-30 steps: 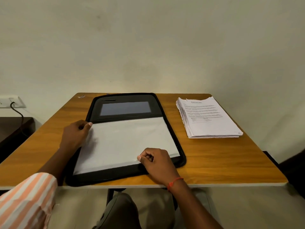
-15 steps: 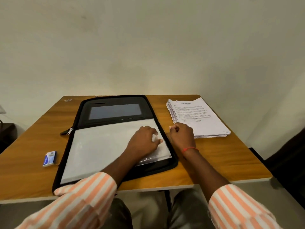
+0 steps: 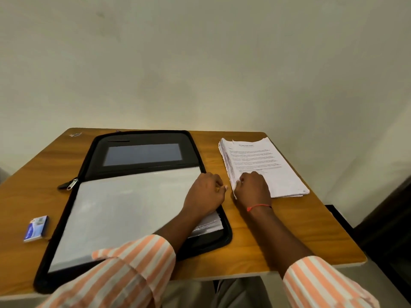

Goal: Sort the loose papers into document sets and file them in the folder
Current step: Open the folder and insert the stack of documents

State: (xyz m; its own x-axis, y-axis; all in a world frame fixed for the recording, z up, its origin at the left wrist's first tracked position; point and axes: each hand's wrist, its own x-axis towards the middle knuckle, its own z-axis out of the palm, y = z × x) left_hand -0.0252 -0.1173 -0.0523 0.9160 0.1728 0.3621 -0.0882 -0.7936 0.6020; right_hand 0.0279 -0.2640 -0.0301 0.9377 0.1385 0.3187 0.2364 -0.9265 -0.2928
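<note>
Stack is what matters here: the paper stack [image 3: 269, 163] is lying on the right side of the counter [image 3: 289, 232], long axis running away from you, top sheet printed side up. Your right grip [image 3: 253, 188] is sitting on its near-left corner with the fingers curled down onto the edge. It's touching the paper, but I can't tell whether it's actually pinching any sheets. Your left grip [image 3: 205, 193] is hovering just beside it, over the right rim of the open folder [image 3: 142, 137], fingers curled. There's a pale bit at the fingertips, and I can't tell whether it's holding anything. The folder is lying flat to the left of the stack, near it but not touching, with a strip of bare counter between them. Its clear sleeves [image 3: 124, 216] are facing up in the near half. So the right grip is the nearer one for peeling sheets off the stack. Judging from this, anything lifted is going to be travelling left toward the sleeves, where the left grip is already waiting. Nothing looks filed yet, and sorting seems barely started. Small blue box [image 3: 36, 228] and the zip pull [image 3: 72, 184] are sitting off to the left, well apart from both grips.
</note>
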